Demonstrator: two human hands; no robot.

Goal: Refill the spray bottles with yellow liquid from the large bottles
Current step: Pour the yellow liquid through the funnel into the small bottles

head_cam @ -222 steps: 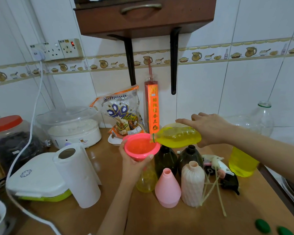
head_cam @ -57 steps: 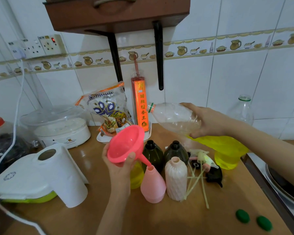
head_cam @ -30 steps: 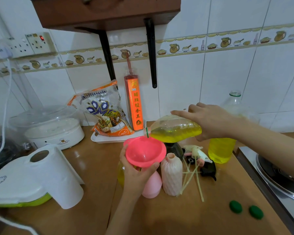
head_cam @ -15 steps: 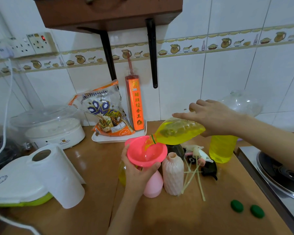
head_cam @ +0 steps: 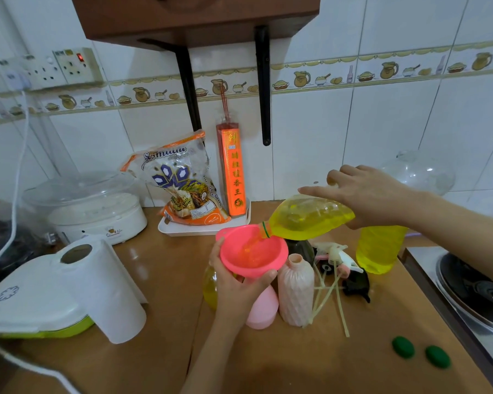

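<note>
Yellow liquid in a large clear plastic bottle (head_cam: 310, 218), tipped nearly horizontal, runs from its green-ringed neck into a pink plastic funnel (head_cam: 254, 251). The bottle's long axis lies right to left and slightly downward, with the mouth at the low left end, just over the funnel's right rim, and the base at the high right end under the right hand (head_cam: 365, 191). That hand lies over the top of the base, fingers extended along the wall; how the thumb sits beneath is hidden, so its hold is only partly visible. The left hand (head_cam: 236, 285) cups the funnel from below, fingers curled round the bowl. The spout is hidden behind this hand; it appears to enter the pale pink conical spray bottle (head_cam: 264, 311), though the joint itself cannot be seen. A yellow-filled clear spray bottle (head_cam: 209, 288) stands just left of the hand, a ribbed cream spray bottle (head_cam: 295, 288) just right, and a dark spray bottle (head_cam: 300, 248) behind, under the pouring bottle. Detached trigger heads with pale dip tubes (head_cam: 336, 277) lie beside these. A second large bottle of yellow liquid (head_cam: 377, 248) stands upright farther right on the brown desk (head_cam: 160, 280), and two green caps (head_cam: 420, 352) lie near the front edge. Judged from this, any adjustment of flow rests with the right hand raising or lowering the base.
</note>
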